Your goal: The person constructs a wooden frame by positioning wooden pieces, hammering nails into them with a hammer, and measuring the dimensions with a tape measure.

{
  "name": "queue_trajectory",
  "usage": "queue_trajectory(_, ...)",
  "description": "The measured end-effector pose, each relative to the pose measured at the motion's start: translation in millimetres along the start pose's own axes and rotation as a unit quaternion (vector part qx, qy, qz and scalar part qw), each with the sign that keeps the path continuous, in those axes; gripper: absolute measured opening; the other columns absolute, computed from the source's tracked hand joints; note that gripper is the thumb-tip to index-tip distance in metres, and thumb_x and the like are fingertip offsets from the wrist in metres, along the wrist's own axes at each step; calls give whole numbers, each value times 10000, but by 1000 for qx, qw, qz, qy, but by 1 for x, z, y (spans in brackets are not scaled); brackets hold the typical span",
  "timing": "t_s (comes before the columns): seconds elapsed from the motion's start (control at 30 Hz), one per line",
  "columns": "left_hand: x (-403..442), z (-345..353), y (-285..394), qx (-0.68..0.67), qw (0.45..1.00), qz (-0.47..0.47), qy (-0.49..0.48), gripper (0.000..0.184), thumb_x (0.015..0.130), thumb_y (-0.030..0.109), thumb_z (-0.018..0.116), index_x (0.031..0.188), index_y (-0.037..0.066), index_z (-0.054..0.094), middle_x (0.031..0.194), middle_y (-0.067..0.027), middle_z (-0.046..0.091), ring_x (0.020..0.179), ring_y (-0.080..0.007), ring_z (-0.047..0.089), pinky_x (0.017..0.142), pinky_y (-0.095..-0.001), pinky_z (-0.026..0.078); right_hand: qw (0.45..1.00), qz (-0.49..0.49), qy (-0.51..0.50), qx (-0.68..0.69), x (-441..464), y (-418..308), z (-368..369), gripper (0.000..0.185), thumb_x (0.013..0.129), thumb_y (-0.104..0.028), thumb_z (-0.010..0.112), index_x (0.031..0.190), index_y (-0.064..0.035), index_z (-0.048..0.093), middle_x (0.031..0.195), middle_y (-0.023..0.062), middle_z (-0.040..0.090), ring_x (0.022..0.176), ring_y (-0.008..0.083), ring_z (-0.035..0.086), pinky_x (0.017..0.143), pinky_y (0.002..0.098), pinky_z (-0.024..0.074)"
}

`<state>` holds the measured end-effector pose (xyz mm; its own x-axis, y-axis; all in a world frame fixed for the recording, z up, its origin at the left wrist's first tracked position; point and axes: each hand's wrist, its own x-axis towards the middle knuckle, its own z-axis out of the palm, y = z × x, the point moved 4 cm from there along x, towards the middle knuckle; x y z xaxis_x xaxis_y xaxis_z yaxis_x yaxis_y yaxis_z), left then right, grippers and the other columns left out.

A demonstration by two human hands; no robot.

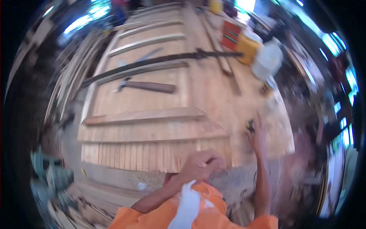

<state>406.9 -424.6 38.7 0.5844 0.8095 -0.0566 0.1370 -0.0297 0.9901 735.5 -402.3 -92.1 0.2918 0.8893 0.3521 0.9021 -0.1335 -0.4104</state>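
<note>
My left hand (pixel 204 164) is bent in front of my orange shirt, by the near edge of the wooden panel (pixel 213 95). Its fingers are curled closed, and blur hides whatever may be in them. Farther right, my right hand (pixel 258 133) is stretched over the panel with its fingers apart. Just beside its thumb and fingers lies a small black and yellow object (pixel 250 126), too blurred to name. A hammer (pixel 150 86) with a brown handle lies within the wooden frame on the left, below a long dark bar clamp (pixel 152 63).
A red and white box (pixel 230 34), a yellow container (pixel 248 47), a whitish jug (pixel 268 59) and a small jar (pixel 269 86) stand at the back right. Long wooden strips (pixel 74 72) lie at the left. A green chair (pixel 42 162) is at the lower left.
</note>
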Motion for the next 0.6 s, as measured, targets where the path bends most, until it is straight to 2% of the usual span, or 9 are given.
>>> queue_trajectory(0.07, -6, 1, -1, -98, 991, 80, 44, 221, 1053, 98, 683, 1253, 9, 718, 989, -82, 781, 848, -152, 750, 821, -292, 593, 993, 39, -71, 81, 5, 13, 15, 668, 955, -151, 773, 1566, -59, 520, 1402, 283, 578, 1325, 443, 553, 1138, 510, 447)
queue_trajectory(0.17, -23, -19, -8, 28, 997, -68, -36, 352, 1064, 76, 652, 1412, 19, 639, 1068, -89, 779, 1060, -184, 744, 943, -335, 602, 999, -18, 6, 37, 9, 4, 1, 617, 993, -159, 746, 1557, -43, 523, 1374, 247, 614, 1230, 364, 629, 1048, 466, 520)
queue_trajectory(0.2, -22, -28, -15, 25, 998, -61, -14, 352, 1064, 76, 652, 1412, 19, 639, 1068, -89, 779, 1060, -184, 744, 943, -335, 602, 979, 54, -28, 197, 12, -21, -25, 595, 1022, -221, 717, 1550, -27, 524, 1355, 214, 637, 1169, 309, 655, 985, 426, 548)
queue_trajectory(0.23, -24, -41, -17, 13, 997, 21, 76, 348, 1062, 56, 646, 1406, 5, 636, 1067, -85, 779, 1075, -192, 744, 953, -340, 604, 926, 133, -72, 346, 7, -47, -45, 586, 1051, -283, 687, 1544, -11, 525, 1337, 182, 659, 1109, 254, 681, 921, 386, 577)
queue_trajectory(0.27, -29, -51, -17, 3, 982, 96, 161, 344, 1059, 37, 639, 1400, -8, 634, 1067, -82, 779, 1090, -201, 743, 963, -344, 607, 926, 127, -85, 346, 7, -78, -64, 586, 1051, -283, 687, 1544, -11, 525, 1337, 182, 659, 1109, 254, 681, 921, 386, 577)
queue_trajectory(0.3, -30, -62, -17, -2, 967, 145, 211, 306, 1019, -11, 643, 1324, -8, 670, 1026, -115, 773, 882, -179, 750, 791, -331, 633, 848, 92, -128, 506, 11, -119, -78, 594, 1075, -354, 629, 1539, 1, 523, 1332, 163, 668, 1060, 218, 683, 880, 356, 581)
queue_trajectory(0.4, -34, -100, 4, -132, 961, 42, 239, 229, 1050, 3, 620, 1269, -38, 676, 1013, -126, 763, 869, -148, 738, 757, -279, 626, 618, 84, -283, 729, 26, -219, -83, 664, 1115, -511, 480, 1525, 10, 525, 1291, 156, 695, 999, 197, 680, 816, 338, 589)
queue_trajectory(0.53, -45, -161, 17, -115, 951, 33, 284, 206, 1074, 77, 643, 1250, -27, 667, 994, -113, 750, 862, -127, 718, 658, -250, 585, 505, 102, -410, 752, 48, -330, -41, 668, 1152, -544, 370, 1493, 3, 546, 1208, 163, 722, 887, 198, 684, 675, 316, 559)
queue_trajectory(0.6, -56, -194, 45, -138, 893, 183, 387, 196, 1077, 90, 642, 1234, -21, 681, 1021, -91, 744, 857, -110, 700, 648, -246, 557, 490, 94, -437, 749, 53, -371, -21, 669, 1159, -546, 345, 1486, 1, 551, 1197, 161, 724, 839, 189, 674, 643, 303, 541)
